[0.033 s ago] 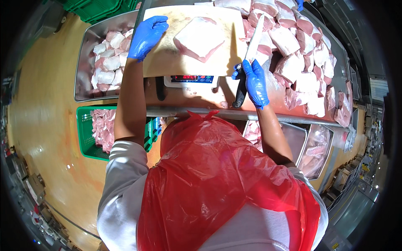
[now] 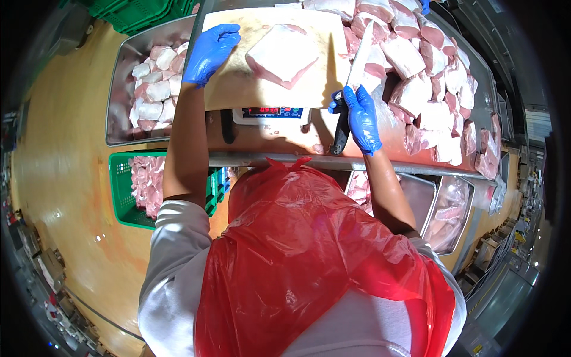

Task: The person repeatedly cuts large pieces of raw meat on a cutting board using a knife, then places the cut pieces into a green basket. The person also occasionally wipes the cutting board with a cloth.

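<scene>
A slab of raw pork (image 2: 282, 55), white fat uppermost, lies flat on the cream cutting board (image 2: 238, 92), well apart from both hands. The left hand (image 2: 212, 55), in a blue glove, is at the board's left edge with its fingers bent inward — whether they close on anything, I cannot tell. The right hand (image 2: 361, 119), gloved alike, grips a long butcher's knife (image 2: 360, 56) beside the board's right edge, the blade pointing away from the body and the black handle trailing below the fist. From under the board's near edge shows a digital scale (image 2: 275, 114) with a lit red display, on the bench (image 2: 267, 143). Many pork pieces (image 2: 410, 59) are heaped on the right — beyond the knife — and smaller chunks (image 2: 157, 90) fill a steel tub (image 2: 117, 113) on the left.
</scene>
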Demonstrator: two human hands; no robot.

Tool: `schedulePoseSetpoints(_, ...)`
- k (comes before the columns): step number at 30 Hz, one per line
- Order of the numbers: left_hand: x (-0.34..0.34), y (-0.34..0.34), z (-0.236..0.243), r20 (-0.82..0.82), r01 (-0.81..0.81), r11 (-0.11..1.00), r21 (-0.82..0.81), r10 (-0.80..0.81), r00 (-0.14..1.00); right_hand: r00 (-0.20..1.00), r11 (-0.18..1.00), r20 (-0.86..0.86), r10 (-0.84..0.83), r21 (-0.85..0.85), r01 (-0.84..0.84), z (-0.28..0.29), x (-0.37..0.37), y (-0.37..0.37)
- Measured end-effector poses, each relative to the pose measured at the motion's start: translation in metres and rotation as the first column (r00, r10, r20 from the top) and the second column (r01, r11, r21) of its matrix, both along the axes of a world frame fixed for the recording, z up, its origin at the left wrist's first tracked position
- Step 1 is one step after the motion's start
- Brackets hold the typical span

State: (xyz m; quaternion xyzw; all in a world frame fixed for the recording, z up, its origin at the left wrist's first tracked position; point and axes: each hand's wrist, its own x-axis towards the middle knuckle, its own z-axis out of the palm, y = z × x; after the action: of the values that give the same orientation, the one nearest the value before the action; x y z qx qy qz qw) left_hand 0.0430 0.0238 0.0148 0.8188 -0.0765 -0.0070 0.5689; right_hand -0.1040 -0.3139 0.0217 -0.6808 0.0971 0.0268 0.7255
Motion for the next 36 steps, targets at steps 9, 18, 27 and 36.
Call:
schedulePoseSetpoints(9, -0.017, -0.042, -0.041, 0.025, -0.002, 0.984, -0.178, 0.006, 1.000, 0.974, 0.944, 0.182, 0.135, -0.323, -0.070, -0.009, 0.050, 0.041)
schedulePoseSetpoints(18, -0.136, -0.046, -0.030, 0.064, -0.211, 0.963, -0.168, 0.224, 0.972, 0.944, 0.747, 0.184, 0.275, -0.659, -0.089, 0.050, 0.052, 0.052)
schedulePoseSetpoints(27, -0.173, -0.069, -0.012, 0.222, -0.080, 0.997, -0.005, 0.079, 0.972, 0.758, 0.050, -0.063, 0.649, -0.991, -0.124, 0.023, 0.034, 0.083)
schedulePoseSetpoints(36, -0.169, -0.056, -0.001, 0.159, -0.285, 0.958, 0.025, 0.278, 0.948, 0.727, -0.341, -0.351, 0.590, -0.925, -0.169, 0.040, -0.003, -0.088)
